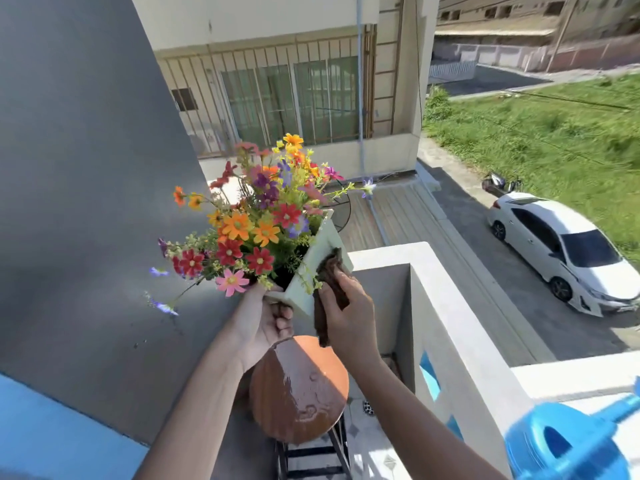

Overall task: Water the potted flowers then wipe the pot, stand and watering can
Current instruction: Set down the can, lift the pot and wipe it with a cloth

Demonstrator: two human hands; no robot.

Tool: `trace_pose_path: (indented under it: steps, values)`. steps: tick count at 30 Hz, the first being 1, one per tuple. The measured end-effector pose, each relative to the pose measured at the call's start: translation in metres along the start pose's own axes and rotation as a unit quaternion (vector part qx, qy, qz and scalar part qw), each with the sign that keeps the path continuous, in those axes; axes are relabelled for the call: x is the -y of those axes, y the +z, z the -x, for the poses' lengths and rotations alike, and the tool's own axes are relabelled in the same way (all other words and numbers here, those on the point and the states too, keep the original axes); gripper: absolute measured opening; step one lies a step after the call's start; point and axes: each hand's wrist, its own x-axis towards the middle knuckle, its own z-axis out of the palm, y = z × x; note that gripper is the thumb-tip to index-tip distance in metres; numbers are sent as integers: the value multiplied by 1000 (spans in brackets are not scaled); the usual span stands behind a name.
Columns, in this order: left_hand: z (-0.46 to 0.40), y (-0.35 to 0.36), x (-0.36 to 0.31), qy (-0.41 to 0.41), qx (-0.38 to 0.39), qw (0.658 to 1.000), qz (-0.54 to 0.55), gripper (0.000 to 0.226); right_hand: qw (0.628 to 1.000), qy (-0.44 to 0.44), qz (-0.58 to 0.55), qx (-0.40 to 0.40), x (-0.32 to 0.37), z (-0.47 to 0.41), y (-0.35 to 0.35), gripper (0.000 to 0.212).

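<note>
A white square pot (323, 247) full of colourful flowers (254, 223) is lifted and tilted above the stand. My left hand (265, 323) grips the pot's near bottom corner. My right hand (349, 306) presses a brown cloth (332, 282) against the pot's right side. Below, the stand's round orange-brown top (299, 393) is wet, with water pooled on it, on black metal legs (311, 455). The blue watering can (568, 441) sits on the ledge at the lower right.
A grey wall (86, 168) stands close on the left. The white balcony parapet (460, 327) runs along the right, with a drop beyond to a driveway and a white car (561, 247). A floor drain (367, 407) lies beside the stand.
</note>
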Motion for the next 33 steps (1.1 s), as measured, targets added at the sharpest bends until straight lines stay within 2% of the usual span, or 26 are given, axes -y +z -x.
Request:
trace_pose_path:
  steps: [4,8,12,15,17,20,22,28,30,33]
  values:
    - [-1,3,8,1,6,1000,-28,31,999,-21,-46,9,28,-13,4,32]
    - [1,-4,15,3,49,999,6,42,998,-52,17,-9,27,-41,14,25]
    - [-2,-22,22,5,73,997,4,31,999,47,13,-12,4,-67,20,26]
    - [-11,-36,18,-3,58,998,5,30,997,73,32,-13,-4,-66,32,18]
    - [-18,-44,10,2,51,999,8,28,995,89,33,-9,-3,-55,43,25]
    - [-32,-52,0,8,40,999,8,30,992,69,103,0,-8,-33,60,31]
    - [-42,-57,-3,5,36,999,-4,33,994,71,88,12,-10,-25,69,34]
    - [-59,-61,6,0,41,999,-35,28,997,63,21,-30,-4,-37,78,24]
    - [-77,-78,23,-14,18,999,-40,29,995,83,21,-44,-12,-53,81,24]
    - [-96,-96,42,-70,-19,995,-72,25,986,160,-11,-48,-44,-76,82,28]
